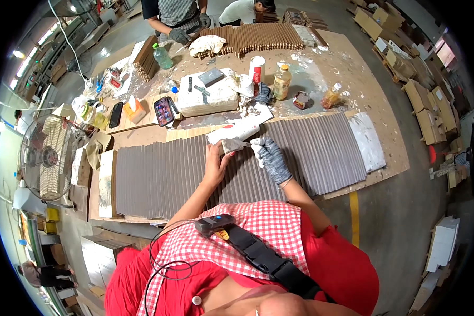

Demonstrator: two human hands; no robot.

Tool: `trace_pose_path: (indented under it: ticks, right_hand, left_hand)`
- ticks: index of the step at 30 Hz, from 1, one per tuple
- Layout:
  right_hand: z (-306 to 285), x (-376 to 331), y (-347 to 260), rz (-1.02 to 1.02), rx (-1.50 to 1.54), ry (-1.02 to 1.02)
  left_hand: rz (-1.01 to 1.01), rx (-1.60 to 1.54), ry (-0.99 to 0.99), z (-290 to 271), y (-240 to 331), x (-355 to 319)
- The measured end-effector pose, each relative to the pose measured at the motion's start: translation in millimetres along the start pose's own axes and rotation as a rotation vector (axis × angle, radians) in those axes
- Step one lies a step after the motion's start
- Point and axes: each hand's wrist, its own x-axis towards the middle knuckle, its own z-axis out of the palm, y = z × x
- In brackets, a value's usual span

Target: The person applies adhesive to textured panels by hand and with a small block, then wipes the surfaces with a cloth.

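Observation:
My bare left hand (pixel 215 164) is closed around a small off-white, smeared piece (pixel 231 146) that narrows toward the right. My right hand (pixel 273 160), in a grey knit glove with whitened fingertips, has its fingers pinched at that narrow end; what they grip is too small to make out. Beneath both hands lies a long row of grey-brown strips (pixel 163 176), set side by side on the table. Just beyond my hands, a white tube-like package with red marks (pixel 234 130) rests across the row's far edge.
A whitish block (pixel 208 99) bears a grey slab. Near it stand a red-and-white can (pixel 256 70), an oil-coloured bottle (pixel 282 82), a small bottle (pixel 332 96) and two phones (pixel 164 111). A fan (pixel 48 157) is at left. Across the table, a gloved co-worker (pixel 180 36) stands by more strips.

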Motion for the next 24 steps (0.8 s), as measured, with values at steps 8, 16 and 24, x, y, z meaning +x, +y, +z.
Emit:
trace_pose_path:
  ticks: [8,16,24]
  right_hand:
    - [-35.7,22.5,7.6,-0.060,0.124,-0.048]
    - [-43.4,32.8,17.8,-0.293,0.086,0.186]
    - [-269.8,85.3,-41.3,-0.760,-0.609,0.835]
  left_hand:
    - [0.031,0.011,-0.022,7.0,-0.9,5.6]
    - [0.006,-0.030,-0.038,13.6,6.3,9.1]
    - [-0.015,0.024,-0.032,3.7,2.9,1.8]
